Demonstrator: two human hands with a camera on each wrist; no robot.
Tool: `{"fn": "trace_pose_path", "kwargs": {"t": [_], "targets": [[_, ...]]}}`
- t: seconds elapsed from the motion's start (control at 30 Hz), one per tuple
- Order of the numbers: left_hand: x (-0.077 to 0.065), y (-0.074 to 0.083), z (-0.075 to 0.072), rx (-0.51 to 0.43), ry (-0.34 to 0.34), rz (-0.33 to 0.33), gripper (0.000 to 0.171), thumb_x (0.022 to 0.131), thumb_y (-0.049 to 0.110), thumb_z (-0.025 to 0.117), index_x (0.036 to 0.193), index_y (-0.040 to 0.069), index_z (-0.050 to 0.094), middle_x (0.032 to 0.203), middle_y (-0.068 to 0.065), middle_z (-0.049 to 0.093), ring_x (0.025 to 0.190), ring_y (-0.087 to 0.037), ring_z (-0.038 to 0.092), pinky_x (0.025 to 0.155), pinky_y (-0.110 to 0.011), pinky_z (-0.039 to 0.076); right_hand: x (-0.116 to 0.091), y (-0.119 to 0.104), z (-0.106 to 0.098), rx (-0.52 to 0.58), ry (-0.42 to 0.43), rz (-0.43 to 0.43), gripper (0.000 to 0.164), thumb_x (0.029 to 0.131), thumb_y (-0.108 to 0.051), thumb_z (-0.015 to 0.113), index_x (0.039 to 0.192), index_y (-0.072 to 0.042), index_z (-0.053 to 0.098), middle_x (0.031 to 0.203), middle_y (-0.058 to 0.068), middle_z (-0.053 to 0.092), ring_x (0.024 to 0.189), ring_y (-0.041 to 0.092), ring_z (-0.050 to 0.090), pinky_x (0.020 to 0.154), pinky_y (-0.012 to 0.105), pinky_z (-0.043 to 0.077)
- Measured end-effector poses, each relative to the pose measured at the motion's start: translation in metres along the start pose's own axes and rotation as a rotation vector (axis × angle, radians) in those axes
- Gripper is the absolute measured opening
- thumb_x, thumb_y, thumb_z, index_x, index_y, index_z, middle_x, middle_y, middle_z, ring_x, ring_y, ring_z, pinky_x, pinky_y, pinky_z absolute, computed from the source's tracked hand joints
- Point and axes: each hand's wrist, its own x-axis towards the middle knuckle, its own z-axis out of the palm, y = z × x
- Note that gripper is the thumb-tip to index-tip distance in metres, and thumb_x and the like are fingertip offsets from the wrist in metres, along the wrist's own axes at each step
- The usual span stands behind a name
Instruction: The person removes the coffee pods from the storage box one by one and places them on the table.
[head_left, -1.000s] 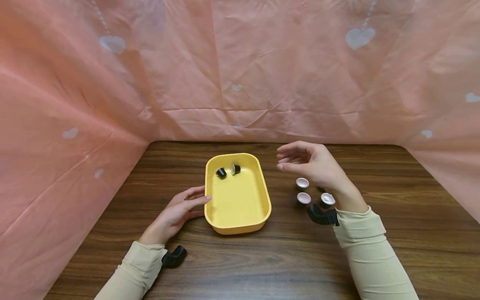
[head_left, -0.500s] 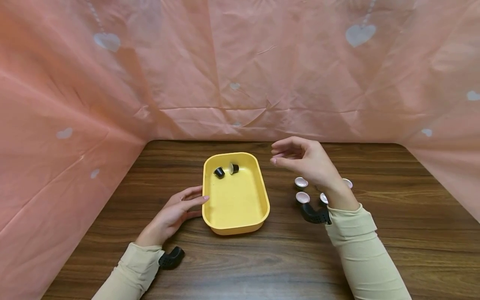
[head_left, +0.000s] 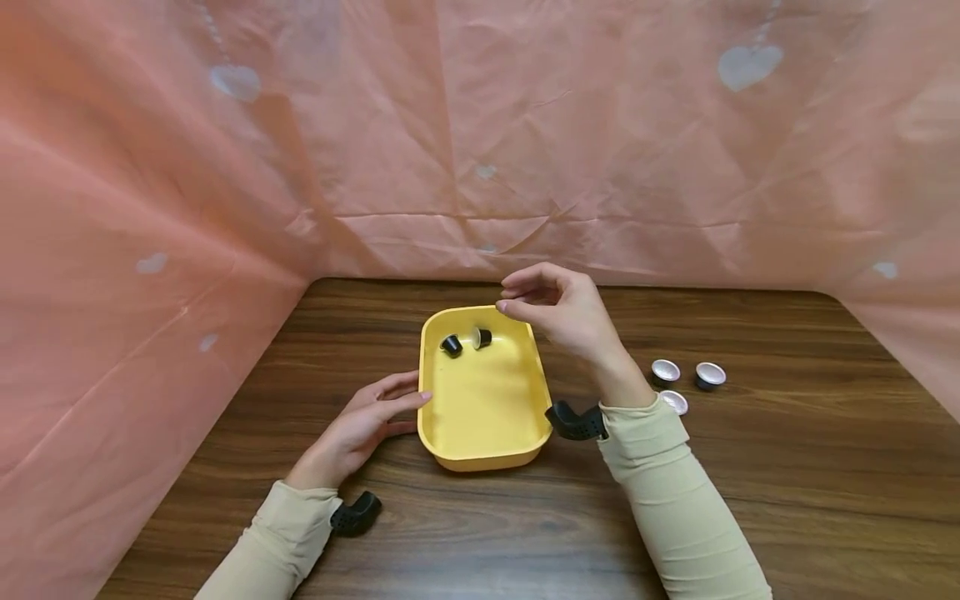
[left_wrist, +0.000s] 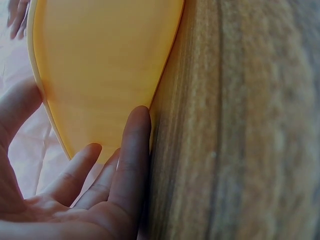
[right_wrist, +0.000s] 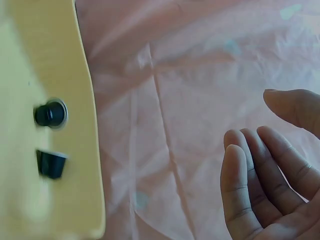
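My left hand (head_left: 367, 421) holds the near left side of a yellow tray (head_left: 483, 465), its thumb over the rim and its fingers against the outer wall, as the left wrist view shows. Inside the tray, towards its far end, lie two black coffee capsules, one dark-side up (head_left: 452, 346) and one on its side (head_left: 482, 337). Over the tray's far right corner hovers my right hand (head_left: 566, 312). In the right wrist view its thumb and loosely bent fingers (right_wrist: 235, 175) stand apart, with nothing between them.
To the right of the tray several capsules stand lid up on the wooden table (head_left: 810, 467), among them one with a pale lid (head_left: 710, 375). My right forearm covers part of that area. A pink curtain (head_left: 600, 133) closes off the back and left.
My right hand has moved left, from above the table beside the capsules to the tray's far right corner. My left hand keeps its hold, and the two capsules lie as before.
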Motion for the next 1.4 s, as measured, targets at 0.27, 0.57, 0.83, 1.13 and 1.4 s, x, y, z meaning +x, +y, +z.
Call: {"fn": "trace_pose_path", "kwargs": {"t": [0.27,0.57,0.83,1.13,1.4], "targets": [[-0.002,-0.002,0.006,0.006,-0.002,-0.006,0.063,0.102,0.024,0.075,0.158,0.008,0.05,0.159,-0.016,0.055,0.127,-0.02,0.066,0.112,-0.046,0.055,0.01,0.005,0.027,0.01,-0.023,-0.011,0.028,0.09,-0.006,0.086,0.116,0.001,0.076,0.104,0.013,0.081,0.087,0.011,0.076,0.08,0.022,0.062],[-0.003,-0.006,0.01,0.01,-0.002,-0.012,0.063,0.101,0.024,0.075,0.158,0.009,0.052,0.159,-0.016,0.056,0.123,-0.016,0.068,0.108,-0.042,0.057,0.019,0.015,0.051,-0.054,-0.033,-0.014,0.022,0.089,-0.013,0.087,0.109,-0.008,0.08,0.103,0.011,0.081,0.089,0.017,0.076,0.072,0.022,0.059],[-0.002,-0.006,0.016,0.004,-0.007,-0.006,0.063,0.1,0.024,0.076,0.157,0.009,0.052,0.158,-0.016,0.056,0.124,-0.017,0.068,0.108,-0.042,0.058,0.023,0.031,0.057,-0.243,0.005,-0.06,0.017,0.09,-0.018,0.087,0.105,-0.012,0.081,0.098,0.006,0.081,0.091,0.02,0.076,0.072,0.026,0.057],[0.002,-0.004,0.017,0.003,-0.014,0.007,0.063,0.101,0.023,0.075,0.157,0.006,0.051,0.158,-0.018,0.056,0.123,-0.017,0.067,0.106,-0.041,0.058,0.032,0.041,0.068,-0.44,-0.022,-0.056,0.023,0.088,-0.017,0.084,0.108,-0.006,0.08,0.099,0.009,0.081,0.091,0.023,0.076,0.082,0.035,0.061],[0.006,-0.004,0.018,0.019,-0.009,0.003,0.064,0.1,0.026,0.077,0.157,0.008,0.052,0.157,-0.016,0.058,0.123,-0.016,0.067,0.106,-0.041,0.058,0.042,0.046,0.082,-0.753,-0.154,0.094,0.034,0.089,-0.028,0.084,0.119,-0.012,0.077,0.112,0.007,0.078,0.101,0.023,0.073,0.088,0.04,0.06]]}}
